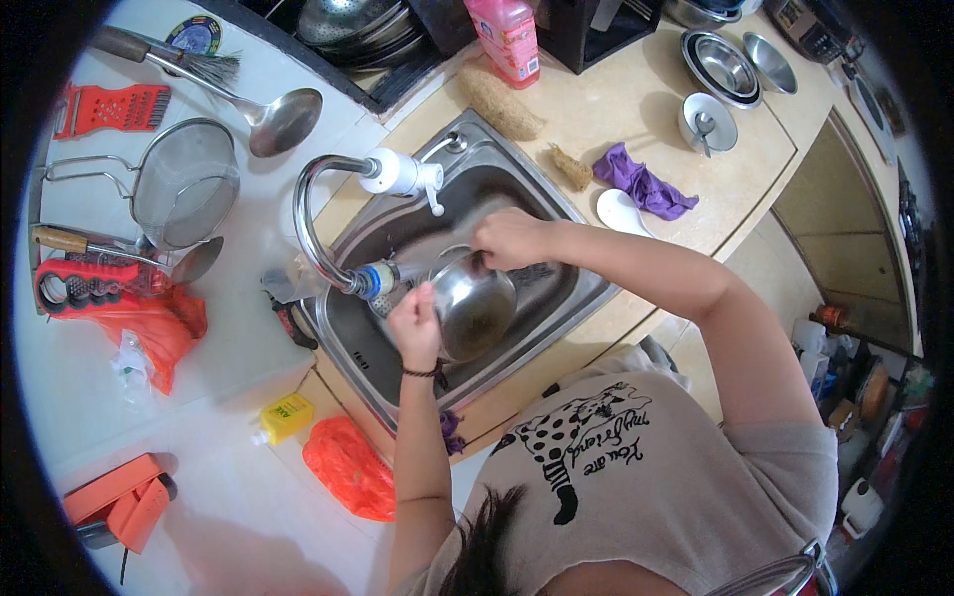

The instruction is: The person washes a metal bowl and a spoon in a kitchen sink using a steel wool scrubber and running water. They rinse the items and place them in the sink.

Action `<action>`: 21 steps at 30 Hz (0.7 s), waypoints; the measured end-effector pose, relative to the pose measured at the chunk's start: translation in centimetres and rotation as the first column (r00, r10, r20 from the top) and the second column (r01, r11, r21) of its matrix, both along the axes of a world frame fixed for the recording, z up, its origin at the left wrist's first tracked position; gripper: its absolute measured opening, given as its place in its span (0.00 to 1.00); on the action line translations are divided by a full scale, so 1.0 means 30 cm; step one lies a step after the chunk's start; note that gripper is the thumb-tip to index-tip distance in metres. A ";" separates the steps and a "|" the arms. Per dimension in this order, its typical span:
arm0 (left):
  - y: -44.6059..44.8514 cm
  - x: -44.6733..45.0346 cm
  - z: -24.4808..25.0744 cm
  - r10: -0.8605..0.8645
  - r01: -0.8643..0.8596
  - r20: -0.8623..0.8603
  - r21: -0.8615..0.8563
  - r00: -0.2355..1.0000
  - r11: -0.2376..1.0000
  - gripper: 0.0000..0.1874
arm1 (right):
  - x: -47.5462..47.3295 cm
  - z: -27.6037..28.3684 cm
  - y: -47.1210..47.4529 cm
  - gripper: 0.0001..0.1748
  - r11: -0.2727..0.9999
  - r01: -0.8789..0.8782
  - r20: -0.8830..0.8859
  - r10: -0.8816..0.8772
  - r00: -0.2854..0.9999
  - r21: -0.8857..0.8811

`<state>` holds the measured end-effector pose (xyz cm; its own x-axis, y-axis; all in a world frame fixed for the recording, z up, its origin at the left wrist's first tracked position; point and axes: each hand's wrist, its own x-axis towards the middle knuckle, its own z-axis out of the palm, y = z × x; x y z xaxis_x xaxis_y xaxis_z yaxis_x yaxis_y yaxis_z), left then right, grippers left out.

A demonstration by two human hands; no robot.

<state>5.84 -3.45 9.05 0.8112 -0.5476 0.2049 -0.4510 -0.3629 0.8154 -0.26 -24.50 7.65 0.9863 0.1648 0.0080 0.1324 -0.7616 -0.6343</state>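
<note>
A shiny stainless steel bowl [477, 309] is tilted over the steel sink [548, 175], its rounded surface towards me. My left hand [416, 320], wearing a dark braided bracelet, grips the bowl's left edge. The fingers of my right hand [514, 238] curl closed at its upper rim; whether they also hold a scrubber is hidden. Just left of the bowl is the spout end of the chrome faucet [302, 216], fitted with a blue-ringed nozzle. Water seems to run from it towards the bowl, though this spot is blurred. A white valve with a lever [406, 175] forms the faucet's base.
Beyond the sink lie a loofah [499, 104], a smaller loofah piece [572, 167], a purple cloth [645, 182] and a white spoon [622, 212]. A pink bottle [507, 45] and a white bowl [708, 127] stand farther back. A strainer [186, 182] and ladle [287, 123] hang left.
</note>
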 end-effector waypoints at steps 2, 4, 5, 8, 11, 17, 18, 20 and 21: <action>0.020 0.011 0.001 0.049 -0.047 -0.207 0.012 0.977 0.999 0.19 | -0.027 -0.042 -0.034 0.08 0.997 0.069 -0.094 -0.070 0.993 -0.016; 0.038 0.016 0.001 0.074 -0.088 -0.320 -0.030 0.944 0.996 0.19 | -0.049 -0.072 -0.050 0.09 0.970 0.099 -0.010 -0.099 0.995 0.220; 0.041 0.022 -0.001 0.085 -0.131 -0.426 -0.079 0.901 0.988 0.19 | -0.054 -0.077 -0.057 0.10 0.942 0.130 0.003 -0.137 0.991 0.309; 0.036 0.031 -0.021 0.101 -0.201 -0.530 -0.135 0.842 0.970 0.18 | -0.072 -0.064 -0.081 0.12 0.918 0.232 -0.060 -0.224 0.973 0.323; 0.023 0.033 -0.045 0.139 -0.219 -0.478 -0.116 0.868 0.969 0.18 | -0.082 -0.029 -0.088 0.11 0.855 0.385 -0.118 -0.367 0.923 0.349; -0.006 0.009 -0.034 0.139 -0.173 -0.412 -0.047 0.901 0.984 0.19 | -0.086 0.001 0.018 0.04 0.787 0.527 0.164 -0.594 0.787 0.322; -0.013 0.003 -0.026 0.141 -0.170 -0.444 -0.027 0.885 0.985 0.20 | -0.084 0.003 0.045 0.03 0.788 0.526 0.210 -0.601 0.771 0.321; -0.026 -0.011 -0.009 0.144 -0.158 -0.373 -0.006 0.917 0.987 0.20 | -0.086 0.007 0.092 0.02 0.815 0.513 0.280 -0.576 0.768 0.270; -0.031 -0.019 -0.001 0.134 -0.149 -0.361 -0.014 0.923 0.989 0.21 | -0.092 0.009 0.107 0.03 0.842 0.470 0.343 -0.538 0.770 0.267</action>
<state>5.26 -4.38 9.01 0.9029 -0.4194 -0.0944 -0.0725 -0.3648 0.9283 -3.03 -21.29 7.93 0.8332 -0.3926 0.3894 0.0184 -0.6840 -0.7292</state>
